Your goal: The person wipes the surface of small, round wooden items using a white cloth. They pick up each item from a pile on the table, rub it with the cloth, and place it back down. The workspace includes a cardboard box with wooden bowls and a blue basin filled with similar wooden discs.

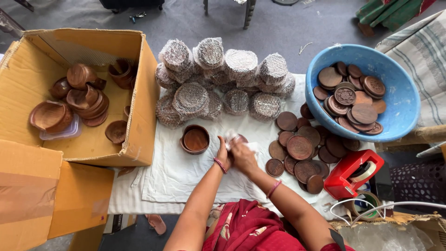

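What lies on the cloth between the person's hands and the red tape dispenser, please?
In the head view, a loose heap of brown wooden discs lies on the white cloth between the hands and the red tape dispenser.

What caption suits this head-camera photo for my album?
Left hand and right hand wrap a brown disc beside wrapped stacks.

A round brown wooden disc (pixel 238 138), partly wrapped in white foam sheet (pixel 231 136), sits tilted above the white cloth.
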